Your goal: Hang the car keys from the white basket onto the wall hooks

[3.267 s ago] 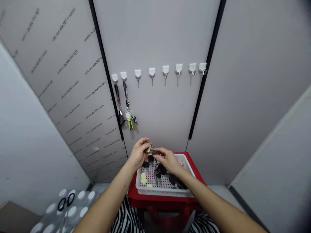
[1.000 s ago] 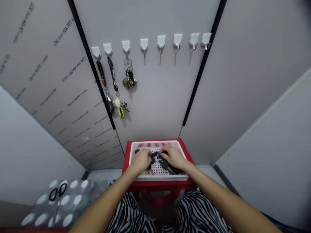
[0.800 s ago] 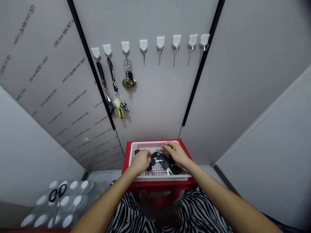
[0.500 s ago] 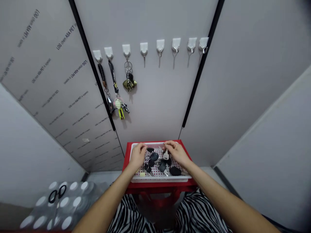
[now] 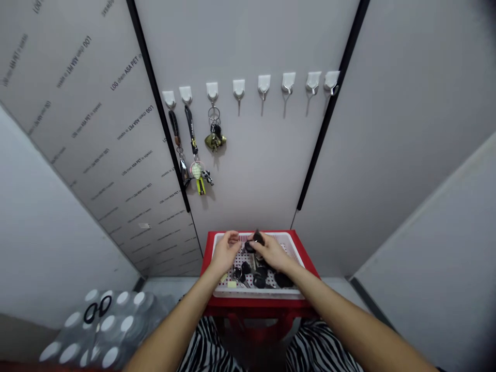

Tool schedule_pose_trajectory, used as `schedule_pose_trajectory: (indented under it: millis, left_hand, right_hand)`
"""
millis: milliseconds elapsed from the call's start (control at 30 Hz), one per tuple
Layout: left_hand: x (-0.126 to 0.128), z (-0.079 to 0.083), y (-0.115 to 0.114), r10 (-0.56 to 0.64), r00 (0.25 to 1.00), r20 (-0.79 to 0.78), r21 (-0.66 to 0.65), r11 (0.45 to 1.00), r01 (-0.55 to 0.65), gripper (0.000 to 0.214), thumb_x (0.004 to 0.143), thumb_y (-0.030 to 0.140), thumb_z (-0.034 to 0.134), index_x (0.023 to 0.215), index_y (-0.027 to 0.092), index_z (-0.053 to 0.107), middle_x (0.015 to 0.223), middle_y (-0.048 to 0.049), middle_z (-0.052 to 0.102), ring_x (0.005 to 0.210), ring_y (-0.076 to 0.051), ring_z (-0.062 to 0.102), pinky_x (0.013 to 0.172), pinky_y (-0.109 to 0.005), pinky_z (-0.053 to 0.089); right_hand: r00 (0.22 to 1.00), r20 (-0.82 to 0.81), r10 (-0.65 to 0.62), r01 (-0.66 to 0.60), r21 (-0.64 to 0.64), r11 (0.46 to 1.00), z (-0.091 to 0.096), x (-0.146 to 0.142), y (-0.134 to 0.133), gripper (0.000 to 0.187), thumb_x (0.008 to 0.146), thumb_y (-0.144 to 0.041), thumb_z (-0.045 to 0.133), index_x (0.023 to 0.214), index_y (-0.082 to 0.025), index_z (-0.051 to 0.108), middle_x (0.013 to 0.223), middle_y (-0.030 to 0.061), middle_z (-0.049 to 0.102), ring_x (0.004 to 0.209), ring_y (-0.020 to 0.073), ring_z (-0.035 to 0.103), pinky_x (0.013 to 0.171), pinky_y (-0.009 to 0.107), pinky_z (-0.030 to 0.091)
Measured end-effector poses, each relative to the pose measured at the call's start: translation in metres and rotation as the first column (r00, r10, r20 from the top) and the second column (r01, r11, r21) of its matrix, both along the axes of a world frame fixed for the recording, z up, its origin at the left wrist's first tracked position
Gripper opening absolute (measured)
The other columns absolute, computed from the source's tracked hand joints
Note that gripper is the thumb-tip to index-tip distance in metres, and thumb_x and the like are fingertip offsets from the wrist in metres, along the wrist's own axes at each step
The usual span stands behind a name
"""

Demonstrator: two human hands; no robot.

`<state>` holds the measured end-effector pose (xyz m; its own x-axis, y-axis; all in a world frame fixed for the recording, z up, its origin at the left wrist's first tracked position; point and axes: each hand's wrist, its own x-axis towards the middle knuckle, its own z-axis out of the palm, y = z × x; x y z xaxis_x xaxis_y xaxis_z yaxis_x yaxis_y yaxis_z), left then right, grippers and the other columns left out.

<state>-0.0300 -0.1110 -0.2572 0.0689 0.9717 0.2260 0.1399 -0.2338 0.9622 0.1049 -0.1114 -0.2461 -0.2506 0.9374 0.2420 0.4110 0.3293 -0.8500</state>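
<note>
A white perforated basket holds several black-headed keys and stands on a red surface in front of me. My right hand pinches a bunch of black-headed keys just above the basket's far half. On the left side of the basket is my left hand, its fingers slightly curled and apart, with nothing visible in it. It is close to the held keys but not seen to grip them. Small pale yellow pieces lie in the basket's near left corner.
A row of white hooks runs across the grey wall panel. Three at the left carry a black strap, a strap with charms and a key ring. Black-handled scissors lie on packed bottles at lower left.
My right hand has lifted a bunch of black-headed keys from the basket. My left hand's fingers have loosened. The whole view has shifted slightly, with the wall appearing lower and further right.
</note>
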Motion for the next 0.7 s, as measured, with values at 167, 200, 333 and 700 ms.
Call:
schedule_pose_trajectory:
  millis: [167, 200, 333, 700]
  left_hand:
    - [0.003, -0.001, 0.000, -0.244, 0.968, 0.066, -0.173, 0.952, 0.252, 0.019, 0.063, 0.019, 0.045, 0.080, 0.013, 0.051, 0.065, -0.0004, 0.055, 0.056, -0.007, 0.048, 0.057, -0.020, 0.039]
    - [0.003, 0.000, -0.001, -0.221, 0.969, 0.111, -0.191, 0.952, 0.239, 0.019, 0.062, 0.020, 0.045, 0.079, 0.013, 0.051, 0.062, 0.0003, 0.054, 0.052, -0.007, 0.047, 0.055, -0.020, 0.038]
    - [-0.002, 0.008, 0.002, -0.021, 0.975, 0.220, -0.207, 0.976, 0.068, 0.018, 0.060, 0.020, 0.048, 0.076, 0.012, 0.051, 0.054, 0.0023, 0.052, 0.047, -0.005, 0.046, 0.050, -0.018, 0.037]
    - [-0.013, 0.060, 0.013, -0.127, 0.981, -0.148, 0.142, 0.979, 0.149, 0.017, 0.058, 0.018, 0.047, 0.074, 0.014, 0.052, 0.058, 0.0022, 0.050, 0.054, -0.007, 0.045, 0.052, -0.018, 0.037]
  right_hand:
    - [0.966, -0.254, -0.054, 0.023, -0.124, 0.992, 0.005, 0.005, -0.004, 0.017, 0.061, -0.028, 0.045, 0.073, -0.016, 0.048, 0.066, -0.0016, 0.052, 0.062, 0.0101, 0.048, 0.062, 0.023, 0.037]
    - [0.963, -0.264, -0.045, 0.013, -0.121, 0.993, 0.007, 0.005, -0.005, 0.016, 0.061, -0.027, 0.045, 0.073, -0.016, 0.048, 0.067, -0.0014, 0.052, 0.064, 0.0103, 0.048, 0.064, 0.023, 0.037]
    - [0.947, -0.308, -0.093, 0.073, -0.074, 0.995, 0.012, 0.006, -0.010, 0.017, 0.063, -0.026, 0.043, 0.073, -0.016, 0.052, 0.077, 0.0021, 0.054, 0.076, 0.0122, 0.048, 0.072, 0.025, 0.035]
    - [0.989, -0.089, -0.117, 0.126, 0.105, 0.986, 0.035, -0.006, -0.008, 0.022, 0.062, -0.029, 0.046, 0.076, -0.016, 0.056, 0.078, 0.0039, 0.058, 0.073, 0.0140, 0.050, 0.069, 0.027, 0.037]
